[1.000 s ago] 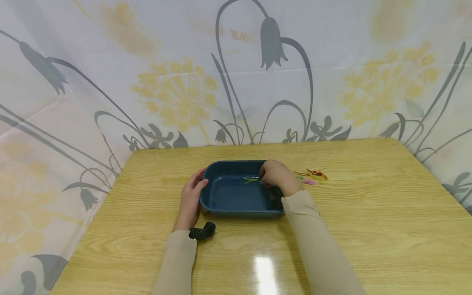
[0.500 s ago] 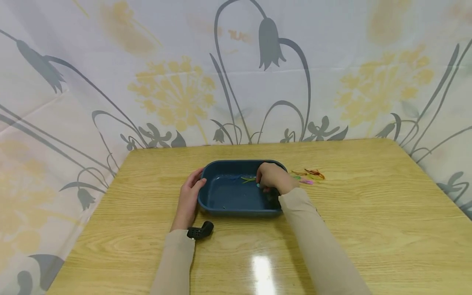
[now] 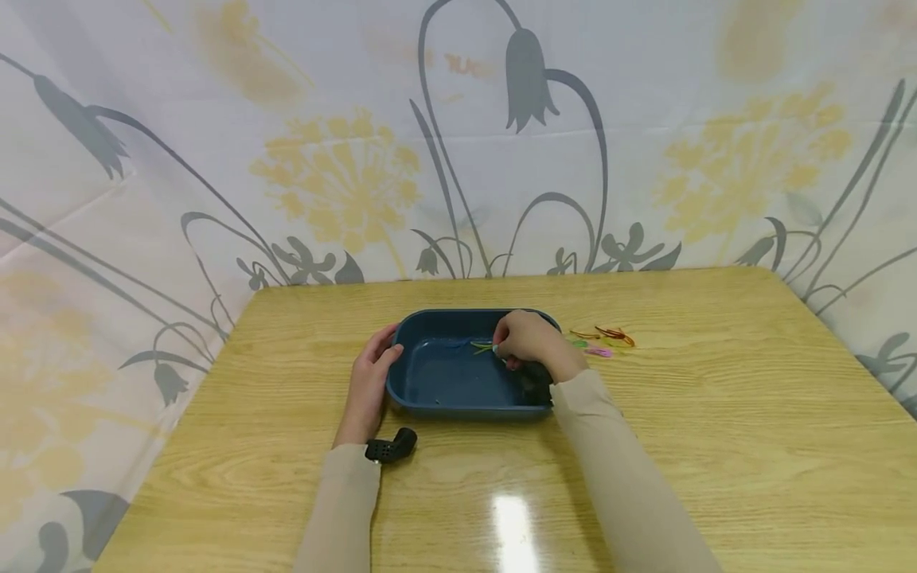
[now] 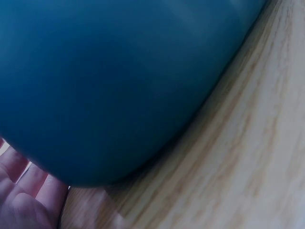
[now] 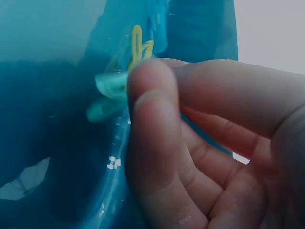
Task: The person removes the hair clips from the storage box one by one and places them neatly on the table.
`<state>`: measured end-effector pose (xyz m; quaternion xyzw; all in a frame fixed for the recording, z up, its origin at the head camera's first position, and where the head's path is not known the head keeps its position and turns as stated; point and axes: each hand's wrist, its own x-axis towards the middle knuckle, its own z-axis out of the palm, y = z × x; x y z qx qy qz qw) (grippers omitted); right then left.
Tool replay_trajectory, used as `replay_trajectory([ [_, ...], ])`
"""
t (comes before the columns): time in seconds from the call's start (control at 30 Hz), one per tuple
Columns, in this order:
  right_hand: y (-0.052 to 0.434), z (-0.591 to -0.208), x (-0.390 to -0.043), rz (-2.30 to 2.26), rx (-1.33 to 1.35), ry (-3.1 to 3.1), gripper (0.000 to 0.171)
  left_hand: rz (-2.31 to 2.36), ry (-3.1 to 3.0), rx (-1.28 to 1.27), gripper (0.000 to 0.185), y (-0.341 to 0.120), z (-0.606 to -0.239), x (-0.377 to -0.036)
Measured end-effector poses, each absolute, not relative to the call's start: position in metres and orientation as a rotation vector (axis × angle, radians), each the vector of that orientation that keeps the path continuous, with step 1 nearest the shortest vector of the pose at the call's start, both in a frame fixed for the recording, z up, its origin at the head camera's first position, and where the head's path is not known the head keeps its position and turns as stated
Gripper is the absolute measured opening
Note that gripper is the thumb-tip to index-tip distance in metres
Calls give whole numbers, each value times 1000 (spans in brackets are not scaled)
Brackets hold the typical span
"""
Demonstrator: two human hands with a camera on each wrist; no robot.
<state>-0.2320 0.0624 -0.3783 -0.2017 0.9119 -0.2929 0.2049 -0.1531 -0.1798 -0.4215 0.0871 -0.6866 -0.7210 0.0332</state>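
Note:
A dark blue tray (image 3: 458, 386) sits on the wooden table. My left hand (image 3: 371, 374) grips its left end, thumb over the rim and fingers along the outer wall. In the left wrist view, part of that hand lies beside the curved tray wall. My right hand (image 3: 530, 342) reaches into the tray's right part. Between thumb and index finger it pinches a light teal rubber band (image 5: 109, 86), blurred in the right wrist view. Just beyond the fingertips, a yellow rubber band (image 5: 137, 40) and a blue rubber band (image 5: 159, 28) lie in the tray.
To the right of the tray, loose bands lie on the table (image 3: 716, 398): brownish-orange bands (image 3: 616, 337), a pink band (image 3: 598, 352) and a green one (image 3: 580, 344). A flower-patterned cloth (image 3: 458, 159) hangs behind the table.
My right hand dips slightly, then rises and shifts a little left toward the yellow band, with the teal band showing at its fingertips. The left hand stays on the tray's end.

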Motion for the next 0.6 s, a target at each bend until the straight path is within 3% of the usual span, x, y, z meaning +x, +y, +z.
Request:
replay_trajectory([
  [0.6,78,-358,-227,-1042,-641,2585,24,-2175,-2160,258,39,-179,-419,-151],
])
